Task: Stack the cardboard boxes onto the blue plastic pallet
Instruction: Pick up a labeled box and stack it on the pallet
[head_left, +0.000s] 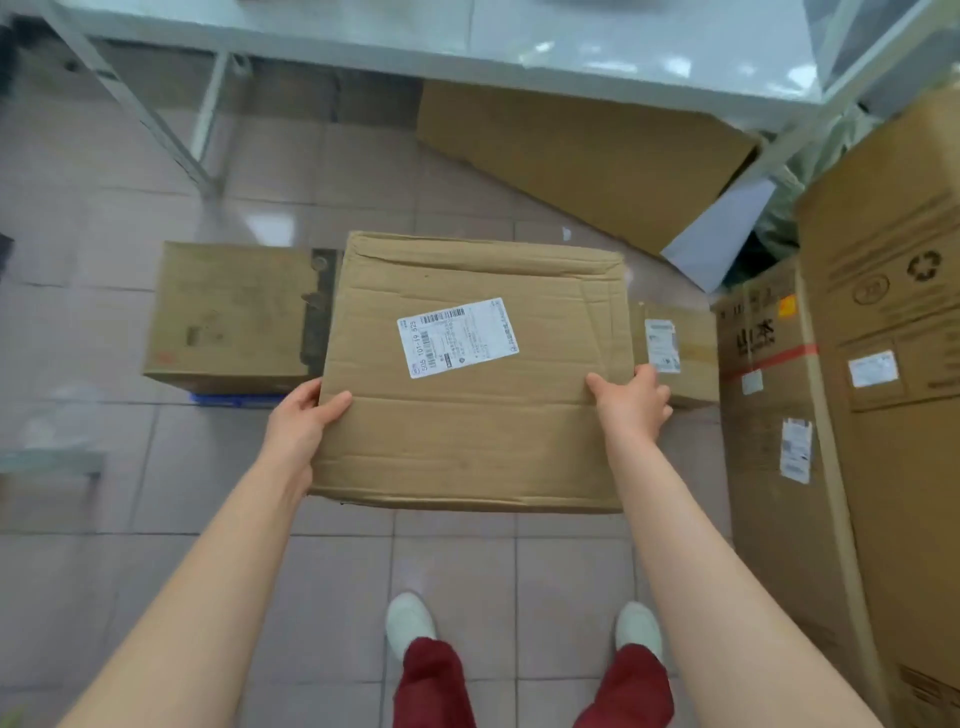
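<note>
The person is gripping a creased cardboard box (470, 374) by its side edges, left hand (301, 421) and right hand (634, 402) each pressing thumb on top with fingers wrapped round the side, carrying it above the floor. Its long axis is running left to right, label up. Beyond it, the blue pallet (234, 399) is peeking out under another box (234, 317), so the next move is likely lowering this one squarely there.
</note>
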